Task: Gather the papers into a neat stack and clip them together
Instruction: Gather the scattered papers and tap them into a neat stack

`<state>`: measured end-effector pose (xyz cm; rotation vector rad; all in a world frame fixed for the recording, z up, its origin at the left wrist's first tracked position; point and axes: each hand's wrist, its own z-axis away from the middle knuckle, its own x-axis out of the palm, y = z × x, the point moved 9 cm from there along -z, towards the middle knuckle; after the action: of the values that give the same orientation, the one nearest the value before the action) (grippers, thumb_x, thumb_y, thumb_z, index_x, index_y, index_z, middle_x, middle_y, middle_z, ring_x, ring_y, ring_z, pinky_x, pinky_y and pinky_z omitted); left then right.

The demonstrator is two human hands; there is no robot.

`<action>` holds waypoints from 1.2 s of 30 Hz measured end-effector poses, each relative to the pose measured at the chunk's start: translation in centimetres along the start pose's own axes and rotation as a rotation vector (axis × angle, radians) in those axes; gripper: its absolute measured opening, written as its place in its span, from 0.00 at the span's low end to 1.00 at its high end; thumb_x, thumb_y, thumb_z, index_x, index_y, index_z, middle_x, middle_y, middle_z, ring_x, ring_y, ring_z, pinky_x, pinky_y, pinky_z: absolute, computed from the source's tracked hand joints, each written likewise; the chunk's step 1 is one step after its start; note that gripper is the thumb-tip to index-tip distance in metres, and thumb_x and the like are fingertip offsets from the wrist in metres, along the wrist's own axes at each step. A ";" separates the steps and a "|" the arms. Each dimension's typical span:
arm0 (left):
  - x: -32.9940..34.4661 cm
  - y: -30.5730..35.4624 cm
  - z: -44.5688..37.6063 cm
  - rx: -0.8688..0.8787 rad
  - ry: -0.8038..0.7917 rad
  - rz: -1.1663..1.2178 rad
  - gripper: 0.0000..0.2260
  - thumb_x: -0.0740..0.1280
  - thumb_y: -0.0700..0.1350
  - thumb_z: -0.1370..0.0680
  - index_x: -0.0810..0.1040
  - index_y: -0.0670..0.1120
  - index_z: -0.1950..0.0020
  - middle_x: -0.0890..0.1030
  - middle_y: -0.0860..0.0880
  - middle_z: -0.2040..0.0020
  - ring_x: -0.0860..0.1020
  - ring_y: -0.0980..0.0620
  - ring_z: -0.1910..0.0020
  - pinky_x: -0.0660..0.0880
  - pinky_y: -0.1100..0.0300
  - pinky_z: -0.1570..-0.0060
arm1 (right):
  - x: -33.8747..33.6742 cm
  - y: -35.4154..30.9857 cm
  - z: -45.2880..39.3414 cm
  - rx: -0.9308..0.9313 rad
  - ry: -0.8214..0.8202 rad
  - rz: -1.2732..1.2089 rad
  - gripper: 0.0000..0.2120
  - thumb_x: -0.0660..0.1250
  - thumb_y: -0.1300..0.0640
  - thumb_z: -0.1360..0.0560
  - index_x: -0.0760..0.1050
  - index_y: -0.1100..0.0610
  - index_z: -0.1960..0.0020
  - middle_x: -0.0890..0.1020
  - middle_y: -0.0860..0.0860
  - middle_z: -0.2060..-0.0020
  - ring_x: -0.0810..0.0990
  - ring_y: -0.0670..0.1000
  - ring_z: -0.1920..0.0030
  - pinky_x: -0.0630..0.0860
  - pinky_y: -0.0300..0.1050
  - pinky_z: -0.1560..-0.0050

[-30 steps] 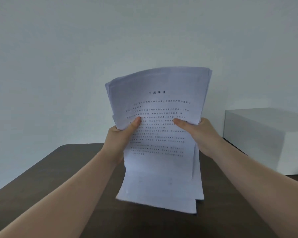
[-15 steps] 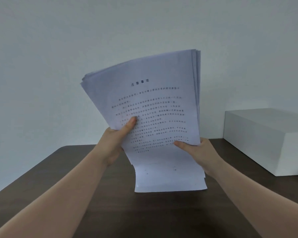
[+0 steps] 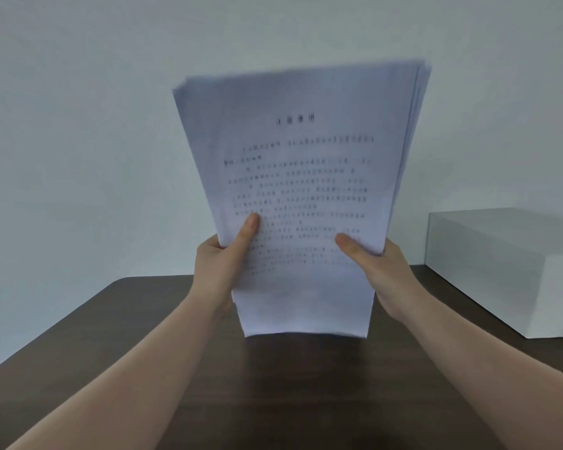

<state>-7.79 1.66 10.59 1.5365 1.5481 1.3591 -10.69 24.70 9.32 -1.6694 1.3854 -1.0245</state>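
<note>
I hold a stack of white printed papers (image 3: 303, 177) upright in front of me, its bottom edge resting on or just above the dark table (image 3: 273, 384). My left hand (image 3: 221, 264) grips the stack's left edge, thumb on the front page. My right hand (image 3: 381, 271) grips the right edge, thumb across the text. The sheets' top right edges fan slightly; the bottom edge looks even. The pages are motion-blurred. No clip is in view.
A white rectangular box (image 3: 507, 267) sits on the table at the right, close to my right forearm. A plain pale wall stands behind the table. The table's rounded far left corner (image 3: 121, 284) shows at mid-left.
The stack went from tilted left to upright and squared. Its uneven bottom edge has come level at the table. My right hand rose to match the left.
</note>
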 end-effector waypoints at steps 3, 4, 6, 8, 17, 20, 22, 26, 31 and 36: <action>-0.4 -1.5 0.3 -0.021 0.003 -0.061 0.11 0.74 0.55 0.31 0.82 0.50 0.55 0.87 0.56 0.61 0.85 0.60 0.65 0.79 0.67 0.68 | -0.3 0.9 0.0 0.002 0.004 0.044 0.21 0.76 0.47 0.39 0.79 0.44 0.47 0.84 0.45 0.47 0.81 0.49 0.44 0.77 0.48 0.42; -0.4 -1.8 0.4 -0.023 -0.003 -0.080 0.11 0.75 0.56 0.31 0.82 0.51 0.56 0.87 0.56 0.59 0.85 0.60 0.64 0.79 0.66 0.66 | -0.2 1.1 0.0 -0.001 -0.002 0.056 0.17 0.76 0.50 0.36 0.79 0.43 0.48 0.84 0.44 0.48 0.81 0.48 0.44 0.76 0.46 0.42; -0.3 -2.1 0.3 -0.024 -0.010 -0.095 0.10 0.75 0.56 0.32 0.83 0.51 0.56 0.87 0.56 0.59 0.85 0.60 0.63 0.79 0.65 0.65 | 0.0 1.3 -0.1 0.001 -0.010 0.072 0.14 0.76 0.54 0.33 0.80 0.43 0.49 0.84 0.43 0.49 0.82 0.46 0.45 0.77 0.44 0.44; -0.2 -1.9 0.2 -0.024 -0.006 -0.077 0.09 0.75 0.54 0.31 0.83 0.51 0.56 0.87 0.56 0.60 0.86 0.58 0.62 0.80 0.64 0.65 | 0.4 1.1 -0.2 0.002 -0.026 0.084 0.14 0.75 0.55 0.32 0.80 0.43 0.49 0.85 0.42 0.50 0.82 0.44 0.47 0.77 0.41 0.47; -0.5 -3.5 0.1 -0.132 -0.104 -0.136 0.19 0.76 0.56 0.35 0.82 0.50 0.47 0.87 0.51 0.50 0.86 0.52 0.55 0.82 0.56 0.57 | -0.4 0.9 -0.5 0.045 -0.029 0.028 0.18 0.77 0.51 0.38 0.81 0.47 0.49 0.86 0.46 0.50 0.83 0.48 0.46 0.77 0.49 0.41; -0.3 -2.7 -0.2 -0.113 -0.047 -0.102 0.14 0.76 0.52 0.32 0.83 0.47 0.51 0.87 0.50 0.54 0.86 0.49 0.56 0.82 0.54 0.58 | 0.6 0.4 -0.6 0.008 -0.056 0.072 0.12 0.76 0.55 0.33 0.81 0.44 0.51 0.86 0.43 0.51 0.83 0.46 0.47 0.77 0.46 0.43; -0.1 -2.1 -0.5 -0.108 -0.046 -0.068 0.14 0.76 0.51 0.32 0.83 0.46 0.51 0.88 0.50 0.55 0.87 0.49 0.57 0.82 0.55 0.59 | 0.6 0.0 -1.0 0.003 -0.053 0.065 0.12 0.77 0.54 0.35 0.82 0.45 0.53 0.86 0.43 0.52 0.84 0.46 0.48 0.78 0.45 0.44; -0.2 -3.2 -0.5 -0.176 -0.147 -0.126 0.21 0.77 0.54 0.38 0.83 0.47 0.48 0.88 0.51 0.52 0.87 0.51 0.55 0.81 0.55 0.57 | -0.3 0.4 -1.1 0.064 -0.057 0.066 0.28 0.77 0.47 0.43 0.80 0.49 0.44 0.85 0.46 0.48 0.83 0.50 0.45 0.78 0.50 0.42; -0.4 -4.3 -0.6 -0.238 -0.218 -0.230 0.24 0.78 0.56 0.39 0.84 0.48 0.46 0.88 0.50 0.51 0.86 0.49 0.53 0.80 0.52 0.50 | -0.6 1.0 -0.8 0.059 -0.084 0.106 0.26 0.77 0.47 0.42 0.80 0.47 0.44 0.85 0.44 0.47 0.82 0.48 0.44 0.76 0.53 0.38; 0.4 -3.3 -0.7 -0.251 -0.287 -0.225 0.22 0.78 0.50 0.36 0.84 0.46 0.44 0.87 0.46 0.49 0.85 0.44 0.49 0.79 0.44 0.44 | 0.5 0.7 -1.1 0.070 -0.155 0.147 0.18 0.76 0.58 0.33 0.81 0.49 0.44 0.85 0.48 0.45 0.82 0.49 0.43 0.75 0.54 0.36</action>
<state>-9.75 2.49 7.88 1.2952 1.2762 1.1046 -11.89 24.08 9.25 -1.5377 1.3343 -0.8328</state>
